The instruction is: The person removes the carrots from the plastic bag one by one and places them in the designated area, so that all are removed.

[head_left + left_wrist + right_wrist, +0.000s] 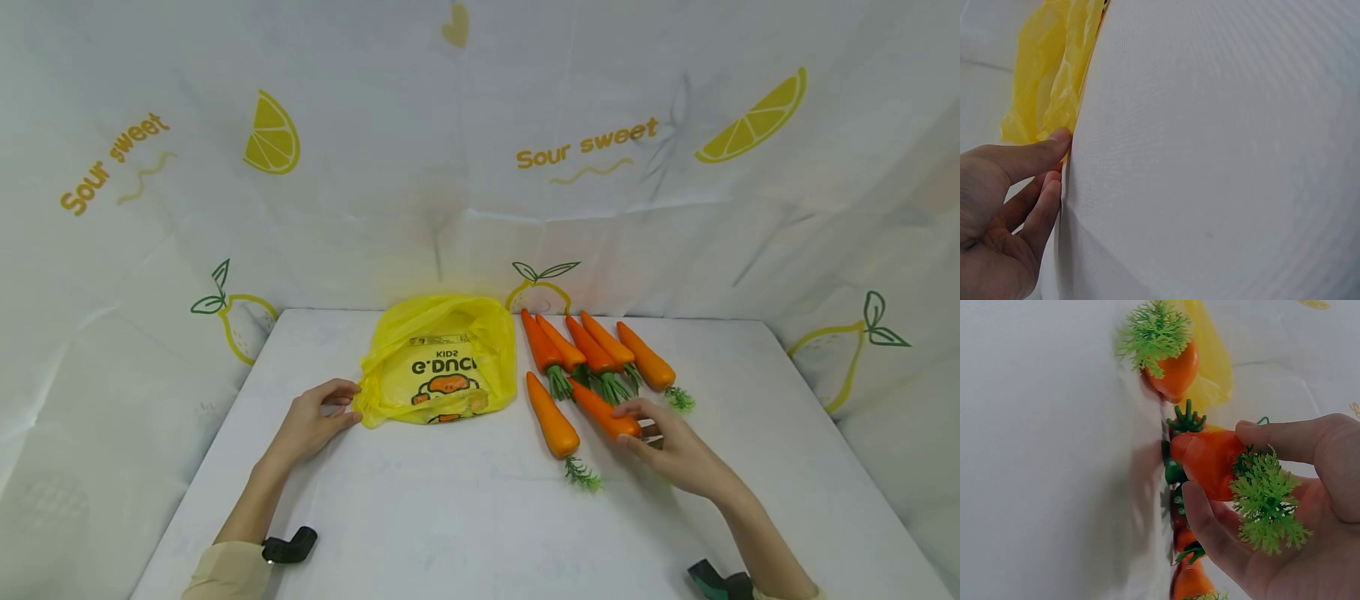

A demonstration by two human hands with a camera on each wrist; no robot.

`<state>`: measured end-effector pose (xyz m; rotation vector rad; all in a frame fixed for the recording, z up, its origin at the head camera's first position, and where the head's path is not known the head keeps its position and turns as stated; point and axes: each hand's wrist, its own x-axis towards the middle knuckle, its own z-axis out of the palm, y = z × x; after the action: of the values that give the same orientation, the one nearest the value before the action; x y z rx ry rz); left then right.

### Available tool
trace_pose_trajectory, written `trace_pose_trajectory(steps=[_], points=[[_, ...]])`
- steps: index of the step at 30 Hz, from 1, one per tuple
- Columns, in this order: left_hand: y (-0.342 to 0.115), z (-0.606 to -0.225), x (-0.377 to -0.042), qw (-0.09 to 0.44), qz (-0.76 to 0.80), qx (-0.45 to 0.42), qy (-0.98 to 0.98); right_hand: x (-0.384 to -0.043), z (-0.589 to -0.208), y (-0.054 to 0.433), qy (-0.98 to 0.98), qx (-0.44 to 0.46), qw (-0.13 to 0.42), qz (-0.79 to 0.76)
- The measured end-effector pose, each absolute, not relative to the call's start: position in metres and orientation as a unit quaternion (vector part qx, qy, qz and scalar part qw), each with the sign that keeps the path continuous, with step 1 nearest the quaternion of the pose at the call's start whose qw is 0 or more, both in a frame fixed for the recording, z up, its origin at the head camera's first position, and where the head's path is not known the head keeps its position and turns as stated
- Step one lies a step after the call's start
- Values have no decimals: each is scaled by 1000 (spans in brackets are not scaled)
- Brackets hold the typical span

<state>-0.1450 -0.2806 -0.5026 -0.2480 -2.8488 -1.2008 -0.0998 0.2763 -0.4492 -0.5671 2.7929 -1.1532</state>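
A yellow plastic bag printed with a cartoon duck lies with its mouth spread toward the left. At the bag's left edge, my left hand pinches the thin plastic between thumb and fingers. My right hand grips an orange carrot near its thick end, its tip pointing toward the far side. In the right wrist view, the thumb and fingers lie around the held carrot, and its feathery green top hangs over the palm. Just left of it lies a loose carrot with a green sprig.
Several more carrots lie side by side at the back of the white table, right of the bag. A white cloth printed with lemons hangs behind the table. Dark camera straps sit on both wrists.
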Motion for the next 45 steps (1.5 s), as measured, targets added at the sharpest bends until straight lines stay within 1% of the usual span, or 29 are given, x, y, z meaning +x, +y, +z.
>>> trace_pose_trajectory(steps=[6, 13, 17, 27, 33, 39, 45], points=[[-281, -503, -146, 20, -388, -78, -918, -100, -452, 274, 906, -183, 48, -379], [-281, -504, -144, 11, -385, -66, -921, -99, -456, 267, 901, -150, 115, -390], [-281, -503, -143, 8, -384, -64, -921, -99, -460, 262, 901, -144, 126, -390], [-281, -500, -141, 5, -388, -61, -920, -100, -464, 257, 902, -143, 130, -387], [-281, -502, -140, 5, -383, -58, -922, -99, -457, 263, 902, -143, 123, -389], [-280, -501, -140, 4, -382, -59, -922, -98, -447, 271, 906, -118, 97, -395], [-280, -501, -140, 7, -381, -62, -922, -101, -438, 277, 916, -115, 61, -380]])
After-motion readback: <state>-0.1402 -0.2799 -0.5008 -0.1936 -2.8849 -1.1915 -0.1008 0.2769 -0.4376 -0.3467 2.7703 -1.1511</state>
